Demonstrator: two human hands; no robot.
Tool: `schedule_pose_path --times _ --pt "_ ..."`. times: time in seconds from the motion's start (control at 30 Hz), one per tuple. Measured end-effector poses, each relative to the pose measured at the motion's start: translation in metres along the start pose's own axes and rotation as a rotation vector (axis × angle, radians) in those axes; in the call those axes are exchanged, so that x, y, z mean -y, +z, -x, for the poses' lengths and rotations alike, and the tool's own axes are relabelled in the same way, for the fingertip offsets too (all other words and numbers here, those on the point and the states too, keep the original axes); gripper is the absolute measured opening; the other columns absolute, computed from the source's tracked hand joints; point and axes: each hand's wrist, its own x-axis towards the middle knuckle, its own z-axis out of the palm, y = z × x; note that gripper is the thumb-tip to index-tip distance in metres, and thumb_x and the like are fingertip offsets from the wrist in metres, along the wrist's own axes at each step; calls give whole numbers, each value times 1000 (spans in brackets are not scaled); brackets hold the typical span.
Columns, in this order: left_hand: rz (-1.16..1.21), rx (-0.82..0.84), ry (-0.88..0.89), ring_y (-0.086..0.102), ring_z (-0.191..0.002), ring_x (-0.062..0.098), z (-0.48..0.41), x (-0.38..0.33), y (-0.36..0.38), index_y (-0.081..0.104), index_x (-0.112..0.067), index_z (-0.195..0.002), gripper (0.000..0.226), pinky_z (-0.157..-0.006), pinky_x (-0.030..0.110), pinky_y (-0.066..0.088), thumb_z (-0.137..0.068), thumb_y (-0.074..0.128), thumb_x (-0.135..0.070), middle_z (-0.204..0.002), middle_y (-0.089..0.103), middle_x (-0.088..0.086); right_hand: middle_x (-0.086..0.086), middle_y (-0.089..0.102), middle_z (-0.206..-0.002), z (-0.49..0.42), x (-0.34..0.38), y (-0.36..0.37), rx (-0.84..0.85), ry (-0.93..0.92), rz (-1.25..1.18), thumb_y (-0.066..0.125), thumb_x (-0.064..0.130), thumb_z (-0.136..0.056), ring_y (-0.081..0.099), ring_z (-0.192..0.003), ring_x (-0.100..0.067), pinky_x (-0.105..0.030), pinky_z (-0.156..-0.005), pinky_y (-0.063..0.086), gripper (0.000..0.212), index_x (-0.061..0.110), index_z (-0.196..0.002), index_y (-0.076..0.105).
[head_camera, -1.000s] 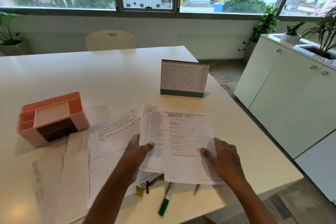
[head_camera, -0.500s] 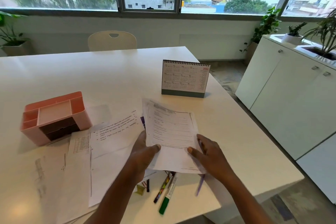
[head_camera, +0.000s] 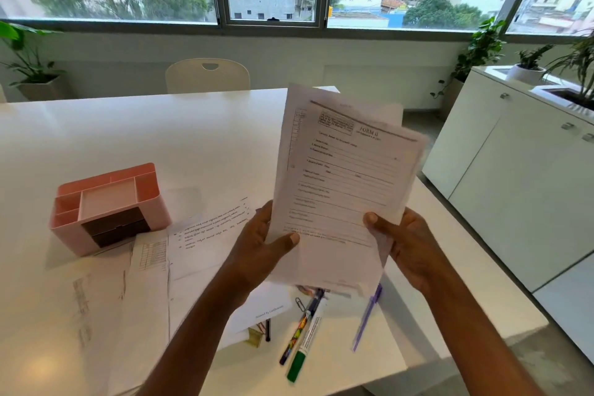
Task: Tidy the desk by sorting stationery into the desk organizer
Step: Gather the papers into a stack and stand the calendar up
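Observation:
My left hand (head_camera: 257,247) and my right hand (head_camera: 408,244) hold a stack of printed forms (head_camera: 340,183) upright above the white desk (head_camera: 193,145), one hand on each lower side. A pink desk organizer (head_camera: 109,206) with open top compartments and dark drawers stands at the left. Under the raised sheets lie a green-capped marker (head_camera: 305,344), a patterned pen (head_camera: 294,337), a purple pen (head_camera: 366,318), a paper clip (head_camera: 300,304), a gold binder clip (head_camera: 255,336) and a thin black pen (head_camera: 267,329).
More loose papers (head_camera: 144,273) spread over the desk's near left, reaching the organizer. A cream chair (head_camera: 207,75) stands behind the desk. White cabinets (head_camera: 514,190) with potted plants (head_camera: 527,64) line the right wall. The desk's right edge is close to my right hand.
Both hands gathered the forms off the desk and lifted them upright. This uncovered the pens and clips underneath and now hides the desk calendar.

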Motion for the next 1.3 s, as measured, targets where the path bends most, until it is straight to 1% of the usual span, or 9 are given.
schedule_pose_path --times 0.17,0.27,0.33,0.5,0.7,0.9,1.0,1.07,1.3 --pt "94 -64 75 71 -118 16 -20 -10 3 66 -30 -129 38 -99 43 59 -101 65 -4 -124 76 -8 -4 80 -116 -3 21 11 -124 -193 138 82 18 -81 75 -107 -29 -52 -93 60 42 19 -121 72" --pt "184 -128 115 72 -114 15 -32 -14 7 65 -21 -131 36 -90 35 63 -99 70 -6 -124 76 -4 0 80 -110 -1 25 16 -128 -225 165 82 23 -77 75 -101 -27 -42 -86 63 40 24 -116 72" --pt "228 -134 137 72 -111 12 -36 -14 11 63 -21 -131 37 -81 26 63 -98 71 -6 -122 76 -4 -2 80 -111 0 22 15 -133 -231 147 84 19 -75 76 -101 -25 -36 -81 64 44 20 -118 72" --pt "190 -113 146 72 -112 10 -46 -14 27 61 -26 -132 37 -83 25 62 -100 70 -10 -121 75 -8 -2 80 -111 -1 12 10 -172 -216 134 88 16 -69 76 -101 -20 -43 -84 63 54 23 -119 70" --pt "150 -118 146 73 -102 6 -55 -20 38 65 -31 -117 28 -76 18 60 -102 66 -8 -108 78 -15 0 80 -108 -2 11 12 -208 -260 113 93 17 -64 76 -98 -18 -37 -76 65 58 27 -116 69" --pt "177 -124 178 71 -113 13 -55 -16 31 56 -26 -134 43 -86 30 64 -97 74 -13 -122 74 -9 4 80 -105 -2 9 7 -210 -245 132 98 19 -62 76 -99 -23 -37 -75 65 61 30 -114 68" --pt "169 -85 184 72 -112 14 -57 -21 33 59 -26 -134 36 -86 30 64 -101 68 -13 -122 74 -6 1 80 -107 -3 14 9 -220 -264 120 94 26 -59 75 -100 -24 -45 -80 64 62 31 -116 70" --pt "126 -67 200 72 -111 16 -60 -26 35 60 -24 -132 31 -84 28 64 -104 63 -11 -121 74 -3 -1 79 -111 -4 21 14 -205 -291 103 98 21 -62 76 -101 -23 -46 -80 64 65 28 -121 70" --pt "144 -129 201 71 -112 20 -66 -29 31 57 -23 -131 37 -88 38 65 -99 71 -11 -123 72 -2 0 80 -111 -5 37 19 -163 -287 88 89 17 -72 77 -99 -19 -34 -74 64 55 24 -123 70"
